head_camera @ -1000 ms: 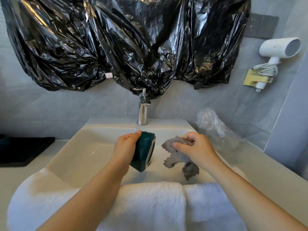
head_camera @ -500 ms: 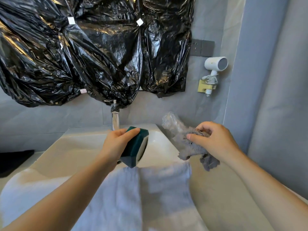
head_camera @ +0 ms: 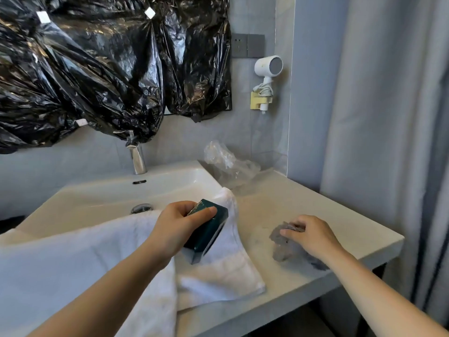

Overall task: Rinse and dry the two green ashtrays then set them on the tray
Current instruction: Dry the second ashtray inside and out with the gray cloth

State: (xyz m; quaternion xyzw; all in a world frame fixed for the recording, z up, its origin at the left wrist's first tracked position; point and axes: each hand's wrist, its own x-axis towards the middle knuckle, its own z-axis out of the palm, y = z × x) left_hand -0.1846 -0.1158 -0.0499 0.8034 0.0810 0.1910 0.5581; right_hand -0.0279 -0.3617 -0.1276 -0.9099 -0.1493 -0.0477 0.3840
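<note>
The left hand [head_camera: 179, 224] gripped one green ashtray [head_camera: 209, 229], thumb on top and fingers curled beneath. It was held on edge and tilted, just over the white towel [head_camera: 97, 251]. That towel lay draped across the front rim of the sink [head_camera: 109, 200] and onto the counter [head_camera: 303, 205], probably to catch drips and give a drying pad. The ashtray's hollow faced down and to the right, so whether it was wet or held anything could not be told.

The right hand [head_camera: 313, 237] rested on the counter with its fingers curled over a crumpled grey cloth [head_camera: 281, 246], well apart from the ashtray. It looked like the cloth was being parked to free that hand.

The sink basin showed only its drain [head_camera: 142, 208], with no water standing. The second ashtray was not visible. A dark sliver at the far left may have been the tray.
</note>
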